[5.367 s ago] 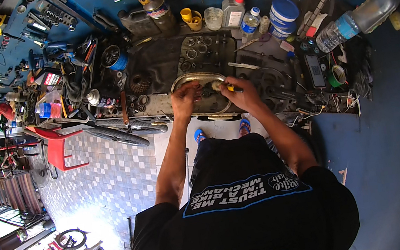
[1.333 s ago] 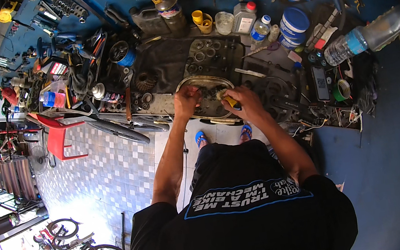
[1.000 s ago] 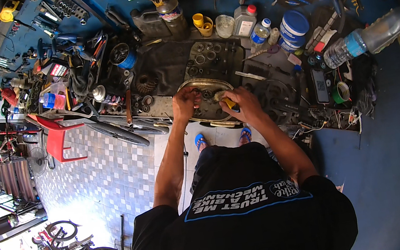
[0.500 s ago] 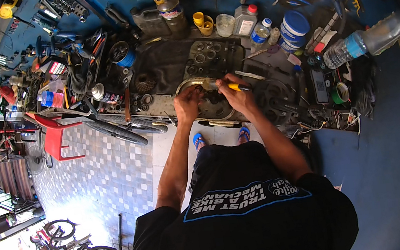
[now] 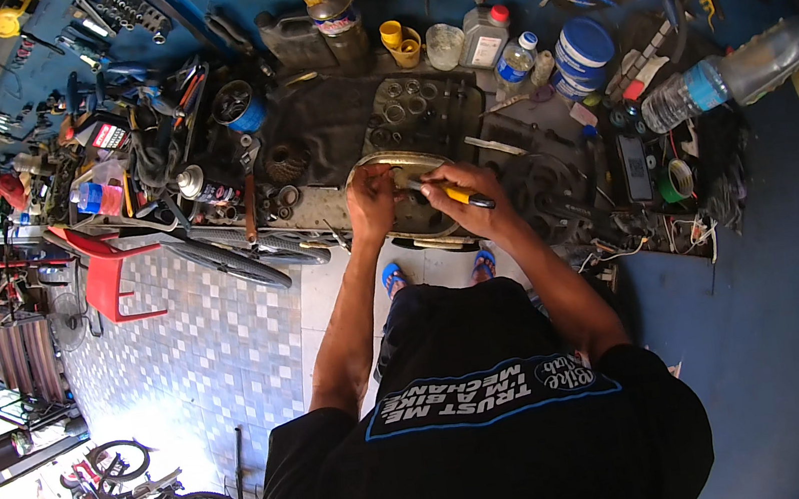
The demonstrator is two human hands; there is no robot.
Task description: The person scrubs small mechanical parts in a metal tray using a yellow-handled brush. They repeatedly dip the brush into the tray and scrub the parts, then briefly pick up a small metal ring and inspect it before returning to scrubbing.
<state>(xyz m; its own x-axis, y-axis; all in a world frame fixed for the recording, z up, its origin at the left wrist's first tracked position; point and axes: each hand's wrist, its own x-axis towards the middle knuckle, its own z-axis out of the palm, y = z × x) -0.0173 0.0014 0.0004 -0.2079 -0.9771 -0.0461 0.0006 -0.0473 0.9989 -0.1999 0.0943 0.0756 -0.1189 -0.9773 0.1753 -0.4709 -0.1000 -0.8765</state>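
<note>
My right hand (image 5: 469,195) is closed round a slim tool with a yellow and black handle (image 5: 465,197). The handle's black end points right and toward me, while its other end points at my left hand. My left hand (image 5: 372,198) has its fingers bent and pressed together; whatever they pinch is hidden. Both hands are over a shallow metal tray (image 5: 397,156) with rounded corners, at the bench's front edge. Dark, small parts inside it are hard to make out. Behind it, a flat tray (image 5: 446,107) bears several bearing-like rings (image 5: 395,112).
A sprocket cassette (image 5: 287,159) and spray can (image 5: 193,183) stand to the left. A crankset (image 5: 553,191) lies right of my hands. Bottles, a blue-and-white tub (image 5: 584,54) and yellow cups (image 5: 400,42) line the back. A bicycle wheel (image 5: 230,262) and red chair (image 5: 111,277) are lower left.
My right hand has turned the tool, so its handle end now points more toward me. The left hand's fingers have drawn closer together, slightly left of where they were.
</note>
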